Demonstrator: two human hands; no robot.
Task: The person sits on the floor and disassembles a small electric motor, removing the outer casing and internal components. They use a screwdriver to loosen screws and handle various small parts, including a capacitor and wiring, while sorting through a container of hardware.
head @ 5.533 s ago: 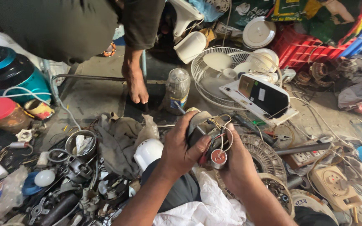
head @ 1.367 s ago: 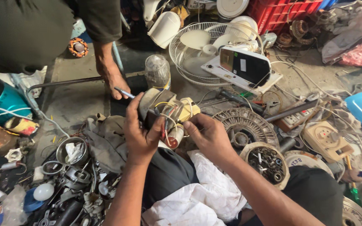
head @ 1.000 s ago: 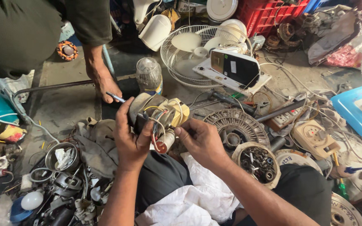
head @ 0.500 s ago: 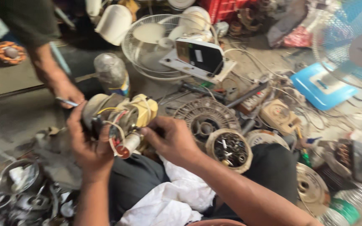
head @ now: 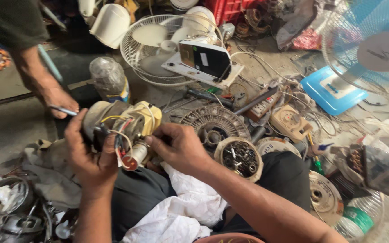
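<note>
A: Which way's your fan motor (head: 122,128) sitting?

B: Long axis runs left-right above your lap, cream end toward the right. Your left hand (head: 88,153) is curled around its dark end; your right hand (head: 181,148) pinches the cream end.

A: Any containers?

B: A round tub (head: 239,157) by your knee holds metal screws and bits. A crinkled clear plastic bottle (head: 109,78) stands behind.

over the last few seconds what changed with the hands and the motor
Little changed. The left hand still grips the fan motor, and the right hand stays at its side near the red-tipped capacitor. The view swung right, bringing the blue fan into sight.
</note>
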